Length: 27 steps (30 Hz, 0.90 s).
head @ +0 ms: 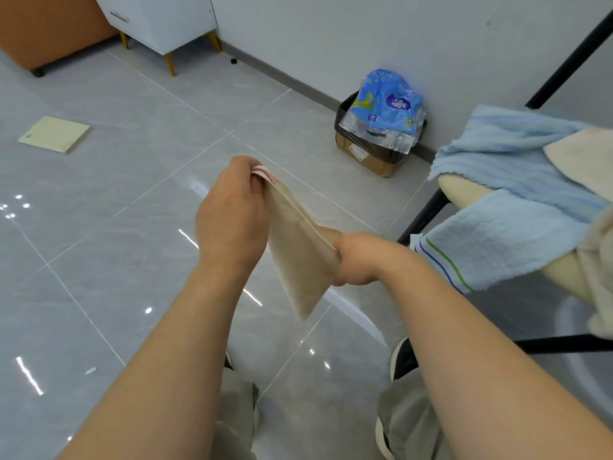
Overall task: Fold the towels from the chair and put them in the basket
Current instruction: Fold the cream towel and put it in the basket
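Several towels (517,161) drape the chair (464,189); cardboard box (368,157) against wall (331,44).

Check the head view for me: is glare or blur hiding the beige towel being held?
Head view: no, the beige towel and the left hand and right hand gripping it are sharp and evenly lit; bright reflections streak only the glossy floor tiles; wide-angle stretch softens the blue towels on the chair at the right edge.
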Motion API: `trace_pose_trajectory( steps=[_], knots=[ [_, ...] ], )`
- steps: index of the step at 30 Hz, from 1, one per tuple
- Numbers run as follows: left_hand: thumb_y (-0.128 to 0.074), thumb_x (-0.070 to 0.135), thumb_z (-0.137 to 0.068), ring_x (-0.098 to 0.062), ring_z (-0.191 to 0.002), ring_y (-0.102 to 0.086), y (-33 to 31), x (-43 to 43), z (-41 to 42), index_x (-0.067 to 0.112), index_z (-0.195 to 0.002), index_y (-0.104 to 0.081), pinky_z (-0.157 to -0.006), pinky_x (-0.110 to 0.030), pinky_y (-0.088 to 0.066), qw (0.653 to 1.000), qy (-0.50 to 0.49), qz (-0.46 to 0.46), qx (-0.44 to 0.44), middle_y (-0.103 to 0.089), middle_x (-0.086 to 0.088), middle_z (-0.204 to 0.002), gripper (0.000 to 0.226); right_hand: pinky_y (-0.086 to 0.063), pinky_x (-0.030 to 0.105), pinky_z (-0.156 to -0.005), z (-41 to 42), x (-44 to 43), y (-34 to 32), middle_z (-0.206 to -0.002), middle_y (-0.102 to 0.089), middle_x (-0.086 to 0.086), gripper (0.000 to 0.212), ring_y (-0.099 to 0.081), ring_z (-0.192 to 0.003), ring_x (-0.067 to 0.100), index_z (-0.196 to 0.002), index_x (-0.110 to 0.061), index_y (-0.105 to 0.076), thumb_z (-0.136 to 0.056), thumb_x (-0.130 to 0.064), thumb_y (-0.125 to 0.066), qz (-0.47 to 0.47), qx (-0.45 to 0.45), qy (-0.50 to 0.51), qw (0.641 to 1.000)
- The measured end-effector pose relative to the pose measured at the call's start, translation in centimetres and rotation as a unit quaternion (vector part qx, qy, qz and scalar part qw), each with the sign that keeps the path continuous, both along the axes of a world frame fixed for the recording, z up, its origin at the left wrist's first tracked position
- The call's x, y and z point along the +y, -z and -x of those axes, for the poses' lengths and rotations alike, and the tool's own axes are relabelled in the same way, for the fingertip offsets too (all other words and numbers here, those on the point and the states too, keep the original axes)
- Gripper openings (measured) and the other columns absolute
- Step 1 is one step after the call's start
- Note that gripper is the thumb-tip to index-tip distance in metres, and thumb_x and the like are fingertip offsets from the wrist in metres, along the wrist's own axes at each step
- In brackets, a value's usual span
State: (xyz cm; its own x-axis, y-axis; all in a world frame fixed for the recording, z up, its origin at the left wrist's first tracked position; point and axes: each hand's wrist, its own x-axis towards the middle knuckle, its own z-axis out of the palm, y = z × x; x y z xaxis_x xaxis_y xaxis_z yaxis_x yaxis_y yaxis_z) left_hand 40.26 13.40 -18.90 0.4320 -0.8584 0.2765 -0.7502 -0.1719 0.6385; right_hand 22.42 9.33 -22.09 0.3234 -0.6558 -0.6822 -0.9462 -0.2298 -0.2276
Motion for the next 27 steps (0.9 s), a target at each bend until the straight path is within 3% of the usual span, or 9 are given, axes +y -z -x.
trace_pose_trajectory(
  steps=[5,8,10,13,18,20,23,25,27],
  knots=[
    [-0.038,0.025,-0.103,-0.019,-0.082,-0.047,0.3,0.0,-1.5,0.022,-0.108,-0.056,-0.068,-0.033,-0.032,0.998,-0.020,-0.027,-0.049,-0.056,0.007,-0.091,0.019,-0.053,0.033,-0.069,1.0,-0.3,-0.7,-0.082,-0.059,0.002,0.030,-0.062,-0.063,0.016,-0.116,-0.014,-0.056,-0.093,-0.029,-0.065,-0.053,0.059,0.036,0.996],
    [-0.041,0.033,-0.102,-0.022,-0.083,-0.050,0.8,-0.1,-3.0,0.025,-0.101,-0.059,-0.066,-0.034,-0.034,0.991,-0.023,-0.065,-0.112,-0.061,0.004,-0.093,0.020,-0.057,0.035,-0.070,1.8,-1.0,-0.9,-0.103,-0.061,0.005,0.045,-0.070,-0.064,0.017,-0.136,-0.016,-0.049,-0.094,-0.027,-0.061,-0.052,0.053,0.095,0.993],
    [-0.042,0.038,-0.102,-0.027,-0.088,-0.055,1.0,0.0,-4.1,0.027,-0.101,-0.062,-0.066,-0.035,-0.037,0.984,-0.016,-0.097,-0.150,-0.064,0.001,-0.096,0.022,-0.058,0.035,-0.067,2.4,-1.6,-0.9,-0.107,-0.061,0.009,0.046,-0.072,-0.068,0.021,-0.139,-0.016,-0.047,-0.094,-0.024,-0.057,-0.028,0.042,0.145,0.988],
    [-0.042,0.045,-0.102,-0.029,-0.088,-0.056,1.5,0.4,-5.4,0.028,-0.100,-0.064,-0.066,-0.036,-0.043,0.970,0.038,-0.147,-0.188,-0.063,0.002,-0.092,0.028,-0.057,0.037,-0.075,3.5,-2.4,-1.0,-0.095,-0.063,0.009,0.036,-0.067,-0.083,0.027,-0.126,-0.015,-0.057,-0.090,-0.018,-0.054,0.069,0.044,0.181,0.980],
    [-0.045,0.050,-0.100,-0.021,-0.079,-0.051,2.0,1.1,-5.2,0.030,-0.096,-0.066,-0.064,-0.033,-0.041,0.949,0.124,-0.206,-0.203,-0.061,0.007,-0.084,0.029,-0.043,0.035,-0.070,4.6,-3.2,-1.0,-0.083,-0.055,0.007,0.009,-0.051,-0.070,0.024,-0.087,-0.012,-0.055,-0.091,-0.013,-0.046,0.169,0.020,0.266,0.949],
    [-0.049,0.049,-0.099,-0.021,-0.081,-0.052,1.9,1.3,-4.4,0.031,-0.100,-0.062,-0.064,-0.033,-0.039,0.941,0.156,-0.216,-0.208,-0.063,0.007,-0.089,0.023,-0.040,0.035,-0.071,5.0,-3.1,-1.2,-0.088,-0.055,0.010,0.015,-0.057,-0.081,0.030,-0.088,-0.008,-0.053,-0.097,-0.015,-0.043,0.194,-0.009,0.298,0.935],
    [-0.050,0.034,-0.099,-0.023,-0.079,-0.054,2.1,2.0,-2.9,0.029,-0.099,-0.044,-0.061,-0.036,-0.040,0.932,0.222,-0.229,-0.170,-0.057,0.007,-0.087,0.008,-0.045,0.039,-0.079,6.2,-3.5,-0.9,-0.114,-0.063,0.020,0.024,-0.059,-0.111,0.039,-0.105,-0.006,-0.062,-0.101,-0.018,-0.042,0.245,-0.012,0.298,0.922],
    [-0.049,0.019,-0.098,-0.024,-0.072,-0.052,2.3,2.8,-1.8,0.030,-0.090,-0.031,-0.060,-0.041,-0.046,0.922,0.260,-0.237,-0.162,-0.051,0.005,-0.080,0.022,-0.045,0.038,-0.085,7.1,-3.8,-0.5,-0.125,-0.060,0.023,0.031,-0.056,-0.117,0.040,-0.114,0.000,-0.062,-0.102,-0.020,-0.043,0.255,0.037,0.288,0.922],
    [-0.048,0.012,-0.096,-0.024,-0.069,-0.051,2.4,3.4,-1.1,0.030,-0.086,-0.027,-0.060,-0.044,-0.049,0.911,0.289,-0.241,-0.170,-0.047,0.005,-0.076,0.030,-0.044,0.036,-0.081,7.5,-3.8,-0.4,-0.121,-0.061,0.021,0.025,-0.058,-0.113,0.039,-0.109,0.000,-0.062,-0.095,-0.017,-0.049,0.224,0.059,0.296,0.927]
  ],
)
